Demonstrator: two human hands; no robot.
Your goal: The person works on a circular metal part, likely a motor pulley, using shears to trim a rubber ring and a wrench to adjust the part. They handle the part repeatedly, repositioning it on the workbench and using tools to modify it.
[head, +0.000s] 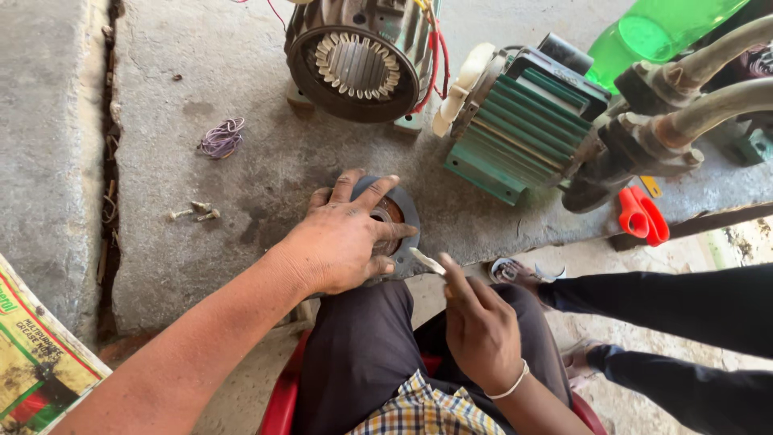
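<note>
Left hand on a round motor cover, right hand gripping a small pale tool.

Spread wide, the left hand (342,242) lies flat over the grey round cover (403,211) at frame centre on the concrete slab (185,169). The right hand (481,329), lower centre, pinches a pale tool (427,261) just beside the cover. A stator housing (358,56) stands upper centre, a green motor (523,121) upper right.
</note>
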